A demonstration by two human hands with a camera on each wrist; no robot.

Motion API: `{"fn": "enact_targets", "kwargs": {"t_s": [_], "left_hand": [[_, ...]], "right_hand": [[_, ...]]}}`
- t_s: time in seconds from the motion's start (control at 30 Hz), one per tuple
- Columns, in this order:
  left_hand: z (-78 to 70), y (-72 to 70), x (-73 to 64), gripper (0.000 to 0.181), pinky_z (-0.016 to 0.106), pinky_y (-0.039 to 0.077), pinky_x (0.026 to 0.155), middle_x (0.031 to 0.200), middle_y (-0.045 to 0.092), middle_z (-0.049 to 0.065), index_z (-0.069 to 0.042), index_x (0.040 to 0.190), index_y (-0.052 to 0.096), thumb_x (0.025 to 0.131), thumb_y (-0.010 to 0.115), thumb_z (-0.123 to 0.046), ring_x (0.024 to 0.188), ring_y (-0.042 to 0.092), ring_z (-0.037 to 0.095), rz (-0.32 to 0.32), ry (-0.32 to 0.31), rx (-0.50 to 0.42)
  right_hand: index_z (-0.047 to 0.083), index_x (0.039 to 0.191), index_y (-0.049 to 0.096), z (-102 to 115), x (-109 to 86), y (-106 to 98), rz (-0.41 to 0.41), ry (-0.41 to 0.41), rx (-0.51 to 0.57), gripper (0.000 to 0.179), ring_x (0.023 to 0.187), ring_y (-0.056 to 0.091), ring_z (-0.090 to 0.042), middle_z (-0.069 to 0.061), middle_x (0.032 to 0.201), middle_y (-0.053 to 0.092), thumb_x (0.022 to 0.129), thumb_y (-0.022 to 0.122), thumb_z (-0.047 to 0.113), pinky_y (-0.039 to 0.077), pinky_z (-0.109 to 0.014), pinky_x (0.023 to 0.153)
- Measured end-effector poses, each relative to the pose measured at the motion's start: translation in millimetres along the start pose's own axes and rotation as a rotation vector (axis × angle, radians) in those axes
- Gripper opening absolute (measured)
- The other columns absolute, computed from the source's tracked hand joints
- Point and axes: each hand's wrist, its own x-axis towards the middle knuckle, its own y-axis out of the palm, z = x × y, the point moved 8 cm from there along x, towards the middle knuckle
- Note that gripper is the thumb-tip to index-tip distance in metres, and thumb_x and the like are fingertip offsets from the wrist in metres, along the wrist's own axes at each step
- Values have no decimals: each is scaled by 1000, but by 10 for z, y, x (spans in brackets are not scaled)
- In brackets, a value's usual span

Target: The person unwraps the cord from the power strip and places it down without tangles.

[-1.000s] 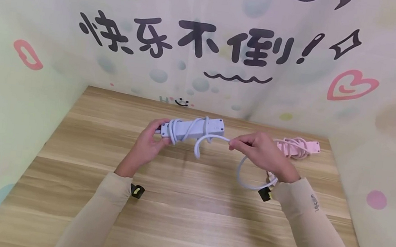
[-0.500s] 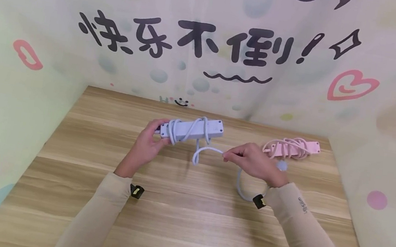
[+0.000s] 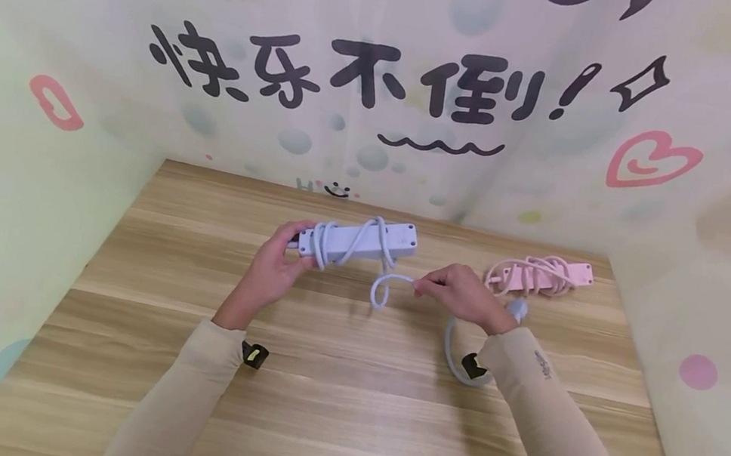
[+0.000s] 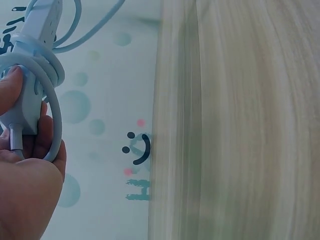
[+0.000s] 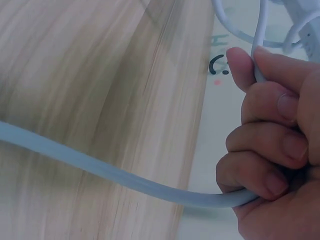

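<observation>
My left hand (image 3: 273,266) grips one end of a light blue power strip (image 3: 363,243), raised above the table. In the left wrist view the thumb lies over the strip (image 4: 27,102) and the fingers curl behind it, near where the cord leaves. Several turns of its own cord wrap the strip. Off to the right, my right hand (image 3: 463,295) pinches the loose cord (image 3: 394,277), which makes a small loop below the strip's right end. In the right wrist view the other fingers curl round the cord (image 5: 125,180) as well. The blue plug (image 3: 517,308) dangles beyond the right wrist.
A pink power strip (image 3: 547,275), wrapped in its pink cord, lies at the table's back right. The wooden table (image 3: 328,421) meets a printed cloth wall (image 3: 360,159) at the back, with more cloth on both sides.
My right hand has come slightly down and toward the left with the cord, and the cord's loop now hangs lower and smaller. The left hand and the strip stay almost where they were.
</observation>
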Motion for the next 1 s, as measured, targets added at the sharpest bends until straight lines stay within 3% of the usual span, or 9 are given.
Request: {"fn": "enact_targets", "kwargs": {"t_s": [0.2, 0.4, 0.57, 0.63, 0.8, 0.9, 1.0], "left_hand": [[-6, -5, -1, 56, 61, 42, 115, 143, 54, 16, -9, 146, 47, 94, 68, -5, 132, 51, 37, 4, 1, -9], [-40, -15, -15, 55, 60, 41, 116, 141, 56, 17, -6, 144, 48, 93, 70, -5, 131, 53, 37, -1, 50, -1], [-57, -7, -28, 55, 59, 41, 117, 141, 58, 17, -6, 144, 49, 93, 70, -5, 130, 54, 37, 7, 60, 0], [-56, -5, -28, 56, 58, 41, 118, 141, 58, 17, -5, 144, 49, 93, 70, -6, 130, 54, 37, 10, 58, -1], [-55, -4, -21, 56, 56, 39, 119, 142, 58, 17, -5, 144, 49, 92, 70, -5, 132, 53, 36, 14, 54, -20], [-47, -6, -21, 56, 57, 41, 118, 141, 58, 17, -6, 144, 49, 92, 71, -6, 130, 54, 37, 16, 52, -18], [-32, -1, -27, 56, 57, 42, 116, 140, 59, 17, -5, 143, 50, 92, 71, -5, 129, 55, 37, 22, 53, -5]], "right_hand": [[7, 99, 81, -109, 46, -65, -42, 66, -47, 30, 75, 55, -13, -8, 101, 80, 102, 62, 30, 43, -26, 70], [7, 107, 80, -113, 51, -139, -73, 87, -75, 35, 90, 67, -18, -9, 108, 79, 104, 57, 33, 53, -37, 83], [8, 107, 79, -83, 76, -191, -116, 84, -91, 34, 85, 63, -18, -11, 104, 79, 105, 56, 33, 51, -34, 79], [9, 104, 79, -53, 89, -195, -128, 76, -89, 33, 77, 57, -17, -10, 92, 77, 104, 56, 33, 48, -31, 73], [10, 100, 77, 15, 123, -180, -136, 63, -82, 30, 62, 44, -14, 0, 67, 55, 105, 55, 30, 41, -29, 62], [9, 102, 77, 9, 127, -200, -157, 73, -87, 30, 62, 45, -15, -2, 68, 59, 105, 54, 27, 42, -29, 62], [8, 104, 77, -8, 119, -249, -190, 87, -78, 31, 67, 51, -18, -8, 80, 70, 106, 53, 28, 45, -31, 66]]}}
